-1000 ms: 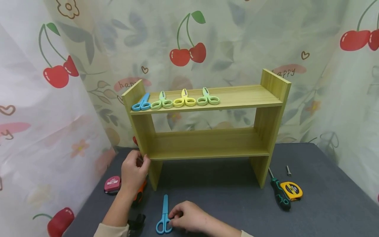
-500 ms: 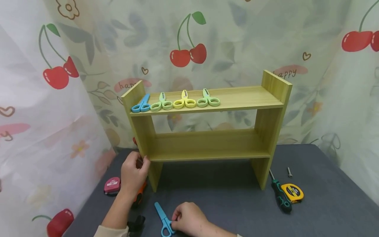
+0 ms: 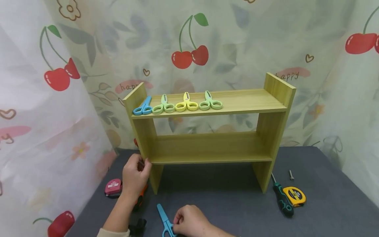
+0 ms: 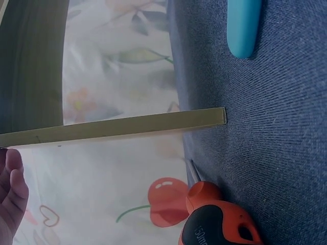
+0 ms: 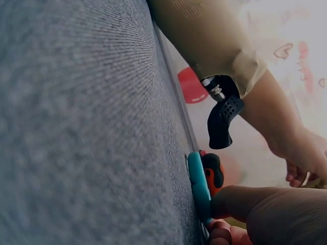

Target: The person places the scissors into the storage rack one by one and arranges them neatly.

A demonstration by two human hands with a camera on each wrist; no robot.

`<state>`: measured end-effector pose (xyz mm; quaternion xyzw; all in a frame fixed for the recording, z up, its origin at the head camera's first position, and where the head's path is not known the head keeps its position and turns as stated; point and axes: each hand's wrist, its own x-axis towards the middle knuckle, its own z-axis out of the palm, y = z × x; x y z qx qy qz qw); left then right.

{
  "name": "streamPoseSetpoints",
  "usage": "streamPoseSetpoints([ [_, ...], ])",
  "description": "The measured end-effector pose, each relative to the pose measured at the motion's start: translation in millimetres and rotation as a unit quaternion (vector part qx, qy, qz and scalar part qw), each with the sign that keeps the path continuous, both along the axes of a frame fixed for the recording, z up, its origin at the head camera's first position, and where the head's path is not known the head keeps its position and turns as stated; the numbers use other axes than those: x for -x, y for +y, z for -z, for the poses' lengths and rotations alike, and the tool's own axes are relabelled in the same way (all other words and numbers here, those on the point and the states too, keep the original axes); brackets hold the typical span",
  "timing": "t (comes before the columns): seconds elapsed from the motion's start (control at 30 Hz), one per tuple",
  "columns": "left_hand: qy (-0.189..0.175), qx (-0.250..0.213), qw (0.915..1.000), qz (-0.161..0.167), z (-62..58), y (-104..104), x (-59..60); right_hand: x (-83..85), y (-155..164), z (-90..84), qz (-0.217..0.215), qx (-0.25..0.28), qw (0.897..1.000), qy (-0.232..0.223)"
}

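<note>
A wooden two-tier shelf (image 3: 207,144) stands on the grey table (image 3: 225,204). Its top board carries a blue (image 3: 143,107), a green (image 3: 164,106), a yellow (image 3: 186,103) and another green pair of scissors (image 3: 210,102) in a row. My left hand (image 3: 142,163) grips the front edge of the shelf's left side panel (image 4: 117,127); its fingers (image 4: 13,194) show at the left wrist view's edge. Near the table's front edge my right hand (image 3: 175,223) pinches the handles of a blue pair of scissors (image 3: 164,219), blade pointing away and left. They lie flat on the cloth under my thumb (image 5: 255,204).
A pink tape measure (image 3: 113,187) and an orange-and-black tool (image 3: 139,199) lie under my left wrist. Right of the shelf lie a green-handled screwdriver (image 3: 282,200), a yellow tape measure (image 3: 294,195) and a small bolt (image 3: 291,175). Cherry-print curtains (image 3: 59,98) close in the back and sides.
The blue scissors on the table have turned, the blade tip swinging left, and have slid toward me with my right hand. My left hand stays on the shelf's side panel.
</note>
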<state>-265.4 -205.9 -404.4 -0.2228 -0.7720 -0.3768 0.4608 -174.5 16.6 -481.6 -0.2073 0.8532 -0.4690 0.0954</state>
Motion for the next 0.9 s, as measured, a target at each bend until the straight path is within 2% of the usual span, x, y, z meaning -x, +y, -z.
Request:
streamPoseSetpoints([
  [0.3,-0.003,-0.004,1.0,0.002,-2.8,2,-0.2,1.8,2,-3.7,-0.007,-0.002,1.0,0.004],
  [0.5,0.0,0.001,1.0,-0.005,-3.5,-1,0.3,1.7,2,-7.4,-0.028,-0.005,0.999,0.021],
  [0.63,0.002,0.003,1.0,-0.005,-2.2,-2,0.4,-0.3,2,-11.1,-0.022,-0.005,1.0,0.021],
  [0.77,0.002,0.006,0.9999,-0.008,-0.3,-2,0.6,-4.9,5,-24.8,-0.01,-0.002,1.0,0.001],
  [0.9,0.001,0.013,0.9998,-0.018,1.0,1,1.0,-9.9,13,-47.2,-0.008,0.001,1.0,-0.004],
])
